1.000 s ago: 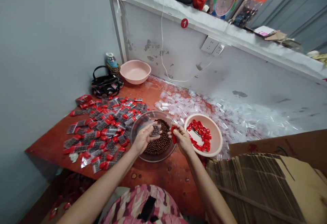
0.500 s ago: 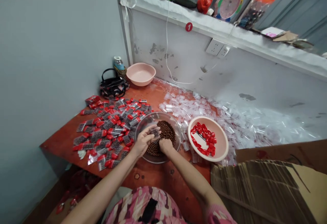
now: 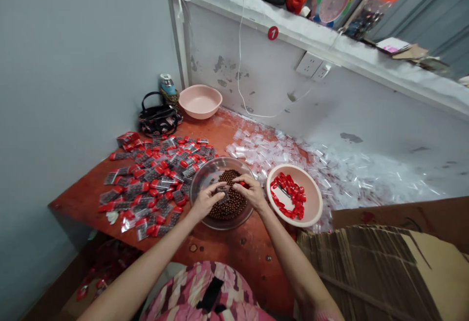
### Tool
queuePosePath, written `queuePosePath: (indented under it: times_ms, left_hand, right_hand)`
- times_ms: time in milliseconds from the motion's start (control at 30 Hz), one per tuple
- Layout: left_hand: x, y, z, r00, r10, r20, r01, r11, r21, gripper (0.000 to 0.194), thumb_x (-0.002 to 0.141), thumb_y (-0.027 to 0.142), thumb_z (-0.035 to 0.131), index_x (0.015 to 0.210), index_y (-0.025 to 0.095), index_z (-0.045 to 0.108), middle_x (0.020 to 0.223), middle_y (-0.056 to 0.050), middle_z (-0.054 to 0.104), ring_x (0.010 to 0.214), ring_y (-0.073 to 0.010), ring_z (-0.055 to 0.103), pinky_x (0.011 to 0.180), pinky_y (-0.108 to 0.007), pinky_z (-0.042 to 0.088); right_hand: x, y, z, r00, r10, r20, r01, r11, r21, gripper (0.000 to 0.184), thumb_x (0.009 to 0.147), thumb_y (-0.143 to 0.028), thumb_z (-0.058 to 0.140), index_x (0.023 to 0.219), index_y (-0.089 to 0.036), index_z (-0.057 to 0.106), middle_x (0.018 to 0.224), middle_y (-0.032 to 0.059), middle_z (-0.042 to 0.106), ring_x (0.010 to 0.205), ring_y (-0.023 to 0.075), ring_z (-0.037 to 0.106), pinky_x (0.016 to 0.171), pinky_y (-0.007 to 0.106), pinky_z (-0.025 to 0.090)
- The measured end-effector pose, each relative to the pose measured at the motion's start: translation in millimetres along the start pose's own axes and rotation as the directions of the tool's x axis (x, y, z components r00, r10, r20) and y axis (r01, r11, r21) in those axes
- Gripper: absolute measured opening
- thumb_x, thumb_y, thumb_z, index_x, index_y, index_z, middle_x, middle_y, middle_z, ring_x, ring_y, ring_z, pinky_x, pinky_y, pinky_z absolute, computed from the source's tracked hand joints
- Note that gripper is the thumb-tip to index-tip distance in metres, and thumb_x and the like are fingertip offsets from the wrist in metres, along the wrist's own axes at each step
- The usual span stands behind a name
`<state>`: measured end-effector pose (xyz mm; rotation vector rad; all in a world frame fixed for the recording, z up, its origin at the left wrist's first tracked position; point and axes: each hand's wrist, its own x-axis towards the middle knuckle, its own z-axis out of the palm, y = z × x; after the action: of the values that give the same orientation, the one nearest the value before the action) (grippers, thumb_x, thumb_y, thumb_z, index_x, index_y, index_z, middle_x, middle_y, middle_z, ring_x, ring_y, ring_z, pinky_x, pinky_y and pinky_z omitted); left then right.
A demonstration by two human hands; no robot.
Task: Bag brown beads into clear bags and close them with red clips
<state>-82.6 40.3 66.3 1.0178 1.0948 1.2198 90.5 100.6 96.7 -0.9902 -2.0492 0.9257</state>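
My left hand [image 3: 207, 200] is closed on a small clear plastic container [image 3: 223, 194] that looks partly filled with dark beads. Between the fingers of my right hand [image 3: 252, 194] is a small red cap [image 3: 242, 183], held close to the container but apart from it. Both hands hover over a clear bowl [image 3: 196, 208], where shiny brown beads [image 3: 229, 208] lie heaped. Just right of it stands a pale pink basin [image 3: 318, 208] with many red caps [image 3: 298, 199] inside. Left of the bowl spreads a pile of filled, red-capped containers [image 3: 157, 174].
Clear empty containers [image 3: 351, 179] cover the table [image 3: 234, 262] along the wall. At the back left are another pink basin [image 3: 201, 101], a black handbag [image 3: 159, 116] and a blue bottle [image 3: 167, 84]. Cardboard [image 3: 359, 262] stands at the right front.
My right hand has come up out of the beads and now holds a red cap beside the container. My left hand keeps the container over the bowl. The view has shifted slightly.
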Motion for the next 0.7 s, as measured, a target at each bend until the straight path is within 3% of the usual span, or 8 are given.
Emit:
queuePosePath:
  times_ms: [67, 200, 333, 400, 467, 567, 633, 700]
  left_hand:
    - [1.1, 0.6, 4.8, 0.998, 0.063, 0.023, -0.065, 0.993, 0.1, 0.037, 0.07, 0.029, 0.061, 0.105, 0.017, 0.06, 0.108, -0.007, 0.063, 0.102, -0.0234, 0.055, 0.092, -0.039, 0.04]
    - [2.2, 3.7, 11.0, 0.992, 0.121, 0.044, -0.125, 0.985, 0.12, 0.038, 0.072, 0.028, 0.059, 0.108, 0.016, 0.059, 0.11, -0.007, 0.062, 0.104, -0.0227, 0.055, 0.093, -0.036, 0.04]
    - [2.2, 3.7, 7.0, 0.994, 0.098, 0.054, -0.103, 0.991, 0.085, 0.039, 0.073, 0.029, 0.058, 0.11, 0.017, 0.057, 0.112, -0.007, 0.061, 0.104, -0.0222, 0.055, 0.092, -0.036, 0.04]
    - [2.3, 3.5, 2.4, 0.995, 0.084, 0.044, -0.086, 0.995, 0.057, 0.042, 0.074, 0.03, 0.057, 0.114, 0.018, 0.054, 0.112, -0.008, 0.061, 0.103, -0.022, 0.055, 0.091, -0.037, 0.041]
    - [2.3, 4.2, -2.2, 0.995, 0.101, -0.004, -0.1, 0.993, 0.066, 0.043, 0.075, 0.03, 0.056, 0.116, 0.017, 0.052, 0.112, -0.009, 0.061, 0.102, -0.0223, 0.056, 0.091, -0.038, 0.041]
    - [1.6, 6.2, -5.9, 0.989, 0.148, -0.019, -0.142, 0.971, 0.192, 0.037, 0.073, 0.031, 0.058, 0.108, 0.018, 0.059, 0.109, -0.009, 0.063, 0.103, -0.0234, 0.055, 0.093, -0.039, 0.037]
    - [0.8, 7.1, -5.7, 0.988, 0.153, -0.016, -0.144, 0.958, 0.249, 0.033, 0.073, 0.031, 0.059, 0.104, 0.019, 0.062, 0.107, -0.008, 0.064, 0.102, -0.0236, 0.055, 0.094, -0.039, 0.037]
    - [0.1, 7.0, -4.3, 0.99, 0.139, -0.029, -0.127, 0.959, 0.252, 0.032, 0.073, 0.031, 0.058, 0.103, 0.02, 0.063, 0.107, -0.007, 0.064, 0.101, -0.0235, 0.056, 0.093, -0.039, 0.038]
  right_hand:
    - [3.9, -16.8, -8.6, 0.998, -0.06, 0.023, 0.058, 0.995, 0.081, 0.018, 0.078, -0.031, 0.056, 0.091, -0.021, 0.063, 0.086, 0.0031, 0.061, 0.082, 0.0138, 0.056, 0.076, 0.026, 0.042]
    - [3.2, -30.3, -12.9, 0.994, -0.056, 0.093, 0.047, 0.995, 0.093, 0.018, 0.077, -0.028, 0.057, 0.092, -0.023, 0.065, 0.083, 0.0024, 0.06, 0.081, 0.0141, 0.054, 0.076, 0.028, 0.041]
    - [-4.0, -21.5, -9.5, 0.987, 0.155, 0.033, -0.158, 0.956, 0.245, 0.026, 0.076, -0.035, 0.057, 0.099, -0.024, 0.062, 0.083, 0.0014, 0.059, 0.075, 0.0138, 0.053, 0.07, 0.027, 0.042]
    - [-6.9, -15.2, -6.6, 0.943, 0.333, 0.019, -0.308, 0.845, 0.437, 0.03, 0.078, -0.04, 0.052, 0.101, -0.022, 0.059, 0.078, 0.0011, 0.057, 0.065, 0.0117, 0.051, 0.059, 0.024, 0.042]
    - [-9.1, -11.2, -4.0, 0.886, 0.458, 0.072, -0.39, 0.653, 0.649, 0.033, 0.08, -0.043, 0.047, 0.101, -0.02, 0.058, 0.077, 0.0016, 0.056, 0.061, 0.0102, 0.05, 0.053, 0.021, 0.042]
    - [-12.3, -11.0, -2.4, 0.848, 0.5, 0.177, -0.405, 0.395, 0.825, 0.032, 0.076, -0.036, 0.053, 0.101, -0.017, 0.058, 0.082, 0.0035, 0.058, 0.066, 0.0106, 0.053, 0.058, 0.023, 0.045]
    - [-14.7, -13.1, -3.1, 0.855, 0.478, 0.204, -0.396, 0.346, 0.85, 0.029, 0.073, -0.03, 0.058, 0.099, -0.017, 0.059, 0.085, 0.0041, 0.059, 0.07, 0.0116, 0.055, 0.065, 0.025, 0.047]
    - [-17.3, -14.9, -4.8, 0.869, 0.456, 0.194, -0.384, 0.374, 0.844, 0.028, 0.071, -0.027, 0.061, 0.098, -0.018, 0.059, 0.085, 0.0038, 0.059, 0.072, 0.0124, 0.057, 0.071, 0.028, 0.047]
